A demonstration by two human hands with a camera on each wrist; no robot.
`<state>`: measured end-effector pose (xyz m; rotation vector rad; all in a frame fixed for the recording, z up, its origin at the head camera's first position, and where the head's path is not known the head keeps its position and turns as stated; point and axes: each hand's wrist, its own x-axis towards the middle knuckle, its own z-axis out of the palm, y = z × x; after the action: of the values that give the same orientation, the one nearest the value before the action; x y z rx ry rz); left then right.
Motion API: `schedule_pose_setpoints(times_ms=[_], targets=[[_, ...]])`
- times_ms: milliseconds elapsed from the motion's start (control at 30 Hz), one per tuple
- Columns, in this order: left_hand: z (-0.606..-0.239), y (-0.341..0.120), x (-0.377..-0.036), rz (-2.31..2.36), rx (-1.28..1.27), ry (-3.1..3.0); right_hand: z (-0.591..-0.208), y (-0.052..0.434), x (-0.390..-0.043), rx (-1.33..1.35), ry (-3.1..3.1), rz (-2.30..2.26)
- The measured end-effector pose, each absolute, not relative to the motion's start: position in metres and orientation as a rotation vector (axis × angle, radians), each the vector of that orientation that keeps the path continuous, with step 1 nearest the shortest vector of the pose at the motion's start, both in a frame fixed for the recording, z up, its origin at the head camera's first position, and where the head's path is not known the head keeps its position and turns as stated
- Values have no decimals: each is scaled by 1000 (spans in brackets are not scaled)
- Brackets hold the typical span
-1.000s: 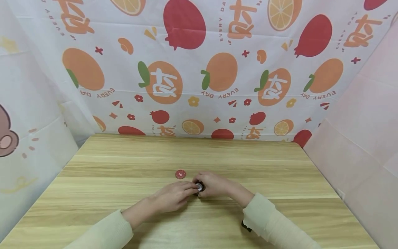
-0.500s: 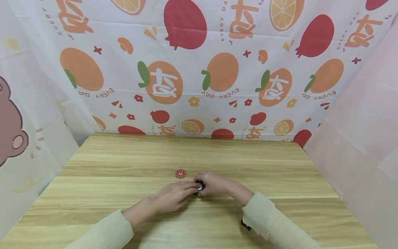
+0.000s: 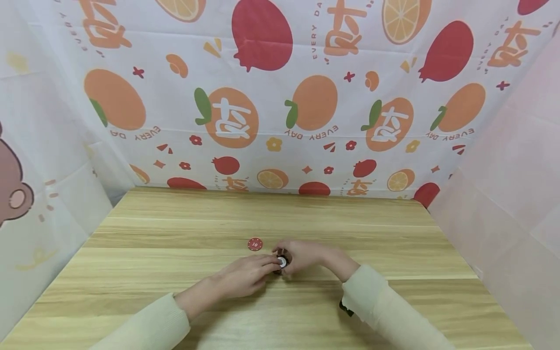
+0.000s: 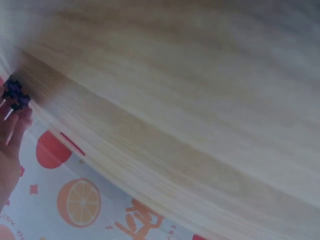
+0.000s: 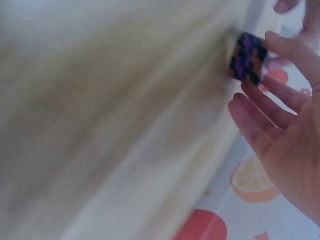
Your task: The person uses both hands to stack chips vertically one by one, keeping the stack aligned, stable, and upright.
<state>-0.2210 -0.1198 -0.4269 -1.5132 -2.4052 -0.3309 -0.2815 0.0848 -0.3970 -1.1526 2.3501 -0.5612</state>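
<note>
My right hand (image 3: 302, 255) holds a small stack of dark poker chips (image 5: 247, 59) between its thumb and fingers, from the right side. Purple and orange blocks pattern the stack's edge in the right wrist view. The top chip (image 3: 283, 262) has a white centre, partly covered by fingertips. From the left, my left hand (image 3: 249, 276) reaches over with fingers extended and touches the stack's top edge; its thumb is hidden in the head view. Just beyond the hands, a red poker chip (image 3: 255, 244) marked 10 lies flat on the table.
The wood-grain table (image 3: 131, 272) ends at a fruit-print cloth (image 3: 271, 97) behind it. Pale cloths hang at both sides. A small dark object (image 3: 345, 308) shows partly from under the right sleeve (image 3: 363, 291).
The right hand's grip has shifted slightly at the stack. Both hands otherwise stay in place, and the red chip has not moved on the table.
</note>
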Motion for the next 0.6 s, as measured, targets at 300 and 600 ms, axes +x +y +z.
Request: schedule_pose_setpoints(times_ms=[300,600], targets=[[-428,-119,-210,-309,-1497,-2430,-381,60,-291,-1246,2605,-393],[-430,-116,-198,-296,-1501,-2420,-387,22,-283,-1276,2586,-234]])
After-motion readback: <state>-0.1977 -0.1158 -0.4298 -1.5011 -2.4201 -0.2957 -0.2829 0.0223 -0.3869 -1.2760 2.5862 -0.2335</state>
